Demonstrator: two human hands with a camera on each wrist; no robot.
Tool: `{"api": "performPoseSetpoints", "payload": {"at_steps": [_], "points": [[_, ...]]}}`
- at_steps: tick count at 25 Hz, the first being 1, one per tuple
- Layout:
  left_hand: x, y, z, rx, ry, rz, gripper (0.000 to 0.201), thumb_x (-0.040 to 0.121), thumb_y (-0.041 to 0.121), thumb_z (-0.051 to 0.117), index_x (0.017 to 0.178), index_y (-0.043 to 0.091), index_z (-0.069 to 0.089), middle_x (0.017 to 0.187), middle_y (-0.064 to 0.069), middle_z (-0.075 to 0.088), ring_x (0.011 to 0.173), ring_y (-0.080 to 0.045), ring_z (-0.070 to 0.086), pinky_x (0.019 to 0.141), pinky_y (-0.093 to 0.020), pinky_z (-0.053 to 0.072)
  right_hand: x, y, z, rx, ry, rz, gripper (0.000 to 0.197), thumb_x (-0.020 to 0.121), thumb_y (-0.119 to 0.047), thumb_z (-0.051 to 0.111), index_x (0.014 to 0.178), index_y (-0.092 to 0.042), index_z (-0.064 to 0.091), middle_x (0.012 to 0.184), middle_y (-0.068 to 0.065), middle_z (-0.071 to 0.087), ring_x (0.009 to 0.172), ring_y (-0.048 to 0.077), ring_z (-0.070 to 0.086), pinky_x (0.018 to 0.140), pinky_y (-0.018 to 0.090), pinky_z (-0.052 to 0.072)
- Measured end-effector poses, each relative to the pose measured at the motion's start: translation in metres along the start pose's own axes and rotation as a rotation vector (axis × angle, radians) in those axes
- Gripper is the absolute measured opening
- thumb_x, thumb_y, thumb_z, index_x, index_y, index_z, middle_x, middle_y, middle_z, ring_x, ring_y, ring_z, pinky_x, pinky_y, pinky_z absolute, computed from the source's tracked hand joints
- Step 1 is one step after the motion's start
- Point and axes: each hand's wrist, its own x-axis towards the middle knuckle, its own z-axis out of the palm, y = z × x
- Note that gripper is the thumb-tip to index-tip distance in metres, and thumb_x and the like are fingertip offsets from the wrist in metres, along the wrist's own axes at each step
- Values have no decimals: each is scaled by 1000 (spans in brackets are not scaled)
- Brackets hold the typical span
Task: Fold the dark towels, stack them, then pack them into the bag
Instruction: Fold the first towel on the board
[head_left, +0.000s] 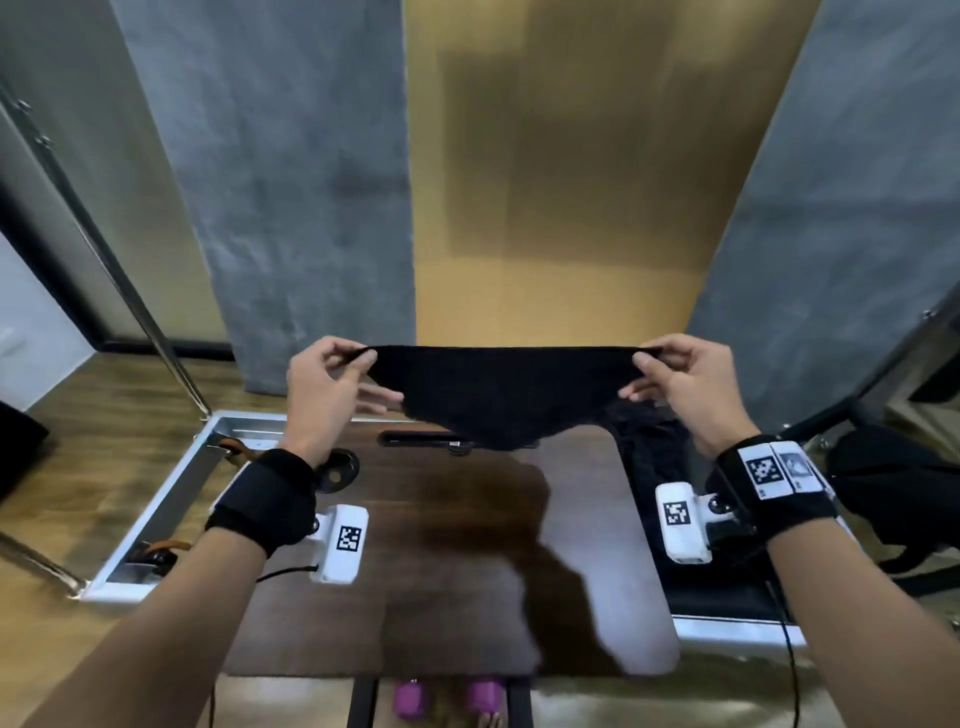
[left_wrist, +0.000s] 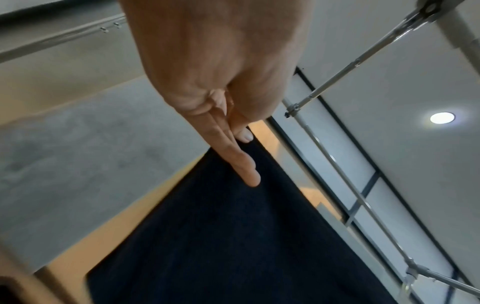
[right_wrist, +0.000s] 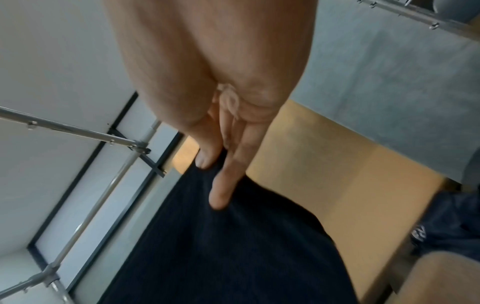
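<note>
I see my left hand (head_left: 324, 387) and right hand (head_left: 685, 384) each pinching 1 top corner of the dark towel (head_left: 506, 395), which sags between my fingertips above the table (head_left: 467, 545). Wrist tags (head_left: 763, 470) carry only square codes, no readable writing.

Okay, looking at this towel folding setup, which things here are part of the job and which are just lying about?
Part of the job:
held dark towel, pinched by left hand and right hand
more dark towels on the table's right side
black bag

Lying about:
round black disc
purple objects by the table's near edge
</note>
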Motion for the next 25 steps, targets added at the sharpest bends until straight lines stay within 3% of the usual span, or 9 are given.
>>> {"api": "performPoseSetpoints", "payload": {"at_steps": [7,9,11,13,14,16,18,21,25], "points": [[-22,43,-9,-94,90,132,9,104,3,63,98,5,56,85,-14,68,69,-38,79,53,-33,62,-31,-53,-10,-41,61,-121,8,97,0,69,90,-5,68,61,8,68,53,32,73,47,28,57],[-29,45,-11,-95,75,165,12,104,-1,62,95,6,58,92,-14,71,83,-34,80,71,-34,66,-36,-58,-10,-25,87,-146,3,96,3,69,94,0,69,71,15,71,62,31,77,57,27,61],[-36,46,-13,-49,51,215,14,102,-6,61,94,5,59,108,-13,75,103,-27,78,91,-34,63,-41,-59,-8,4,89,-176,5,96,7,66,95,2,69,90,21,73,81,29,79,77,30,64],[-41,44,-16,21,29,249,6,101,-8,61,99,-3,60,121,-12,74,112,-18,74,98,-31,60,-46,-58,-6,16,91,-195,15,96,7,66,93,-6,72,103,19,75,95,26,78,89,34,62],[-42,44,-17,15,33,237,3,101,-8,61,101,-5,59,119,-12,74,107,-16,76,92,-31,62,-48,-57,-5,10,88,-198,17,96,6,67,93,-9,73,107,17,76,99,24,77,92,36,61],[-46,44,-22,-37,38,173,3,103,-6,60,102,-3,60,98,-15,73,84,-20,80,68,-31,66,-53,-53,-4,-9,100,-190,15,95,4,69,95,-10,75,108,16,75,99,23,77,93,39,61],[-52,44,-27,-30,59,133,4,103,0,64,99,0,61,82,-17,69,63,-27,78,51,-31,62,-60,-48,-3,-10,123,-150,8,95,1,71,94,-7,73,101,19,74,88,29,79,84,39,64],[-58,38,-37,-28,93,77,8,101,8,69,99,1,66,77,-17,69,50,-27,72,46,-31,58,-75,-41,-3,-57,131,-87,9,95,-10,75,90,-6,68,74,19,72,56,38,73,52,36,59],[-61,33,-50,-83,107,39,12,98,14,75,97,4,70,65,-8,71,50,-25,72,47,-30,58,-88,-36,-7,-140,155,-111,15,93,-20,79,88,-10,69,55,16,64,38,27,52,48,28,48]]}}
